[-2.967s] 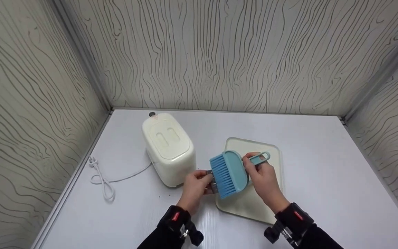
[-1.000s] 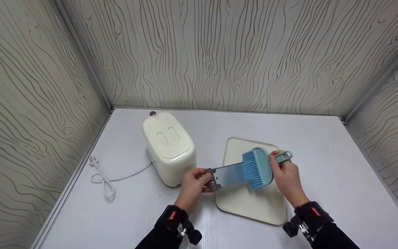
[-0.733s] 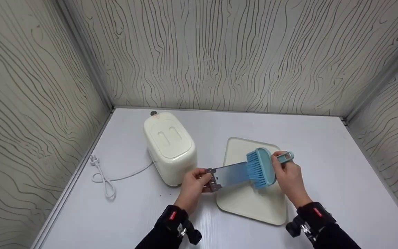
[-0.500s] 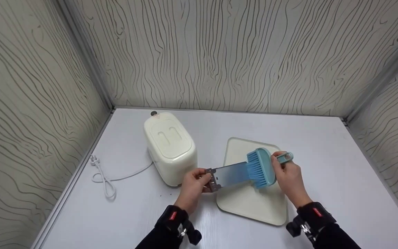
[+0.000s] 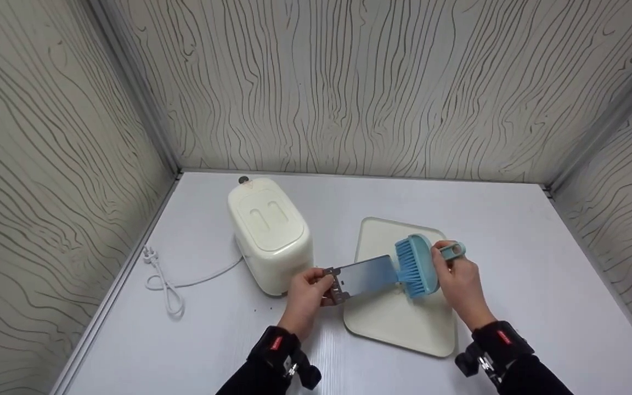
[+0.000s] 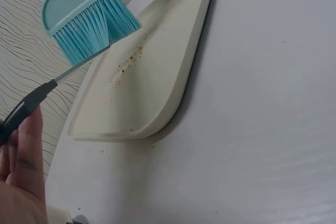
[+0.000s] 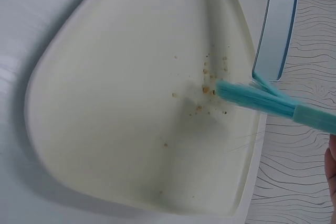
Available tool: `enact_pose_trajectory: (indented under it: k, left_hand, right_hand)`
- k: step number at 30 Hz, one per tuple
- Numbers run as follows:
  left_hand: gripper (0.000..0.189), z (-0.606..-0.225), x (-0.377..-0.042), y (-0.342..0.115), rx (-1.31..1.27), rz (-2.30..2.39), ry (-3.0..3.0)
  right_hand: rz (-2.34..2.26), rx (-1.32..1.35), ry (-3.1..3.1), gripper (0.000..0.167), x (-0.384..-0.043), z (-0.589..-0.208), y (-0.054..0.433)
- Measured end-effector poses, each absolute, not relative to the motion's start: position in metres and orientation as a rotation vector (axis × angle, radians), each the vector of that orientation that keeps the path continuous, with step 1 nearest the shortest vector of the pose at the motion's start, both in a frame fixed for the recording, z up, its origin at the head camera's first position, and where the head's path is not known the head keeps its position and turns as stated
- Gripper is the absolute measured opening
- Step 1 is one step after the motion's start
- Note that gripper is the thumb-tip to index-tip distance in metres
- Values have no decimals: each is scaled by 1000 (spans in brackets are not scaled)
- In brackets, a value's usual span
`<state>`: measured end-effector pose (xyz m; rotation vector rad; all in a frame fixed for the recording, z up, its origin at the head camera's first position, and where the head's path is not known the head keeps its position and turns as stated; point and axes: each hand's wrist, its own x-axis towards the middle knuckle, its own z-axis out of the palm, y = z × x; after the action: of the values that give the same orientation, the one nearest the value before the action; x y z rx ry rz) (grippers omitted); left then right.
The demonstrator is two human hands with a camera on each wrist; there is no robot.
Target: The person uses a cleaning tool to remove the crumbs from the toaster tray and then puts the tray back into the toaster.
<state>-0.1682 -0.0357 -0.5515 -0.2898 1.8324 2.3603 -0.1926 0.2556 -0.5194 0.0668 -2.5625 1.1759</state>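
Note:
My left hand [image 5: 304, 299] pinches the dark end of a flat metal crumb tray [image 5: 368, 275], held tilted above a cream tray [image 5: 387, 326]. My right hand [image 5: 461, 282] grips the handle of a light-blue hand brush [image 5: 424, 263]. The bristles [image 7: 252, 98] are at the far end of the crumb tray, and a few strands bend over its edge. Brown crumbs [image 7: 205, 89] lie scattered on the cream tray below; the left wrist view shows the same crumbs [image 6: 131, 59] under the brush.
A cream toaster [image 5: 272, 236] with a closed lid stands left of the tray. Its white cord [image 5: 206, 281] runs left to an unconnected plug [image 5: 150, 255]. A few crumbs [image 6: 102, 151] dot the white table [image 5: 513, 247]. Patterned panels [image 5: 316, 88] enclose the back and sides.
The brush has swept rightward along the crumb tray, from its dark end to the far end, uncovering the metal. My left hand has kept its grip in nearly the same place.

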Motion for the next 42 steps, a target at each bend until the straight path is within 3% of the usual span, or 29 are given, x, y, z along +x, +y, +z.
enact_pose_trajectory:
  k: [23,42]
  left_hand:
    - [17,-546,-167,-37,-305,2344,1852]
    - [15,-547,-166,-34,-338,2357,1846]
  right_hand:
    - [1605,-343,-2364,48,-196,-503,253]
    - [1772,-144,-2218,43,-200,-516,238]
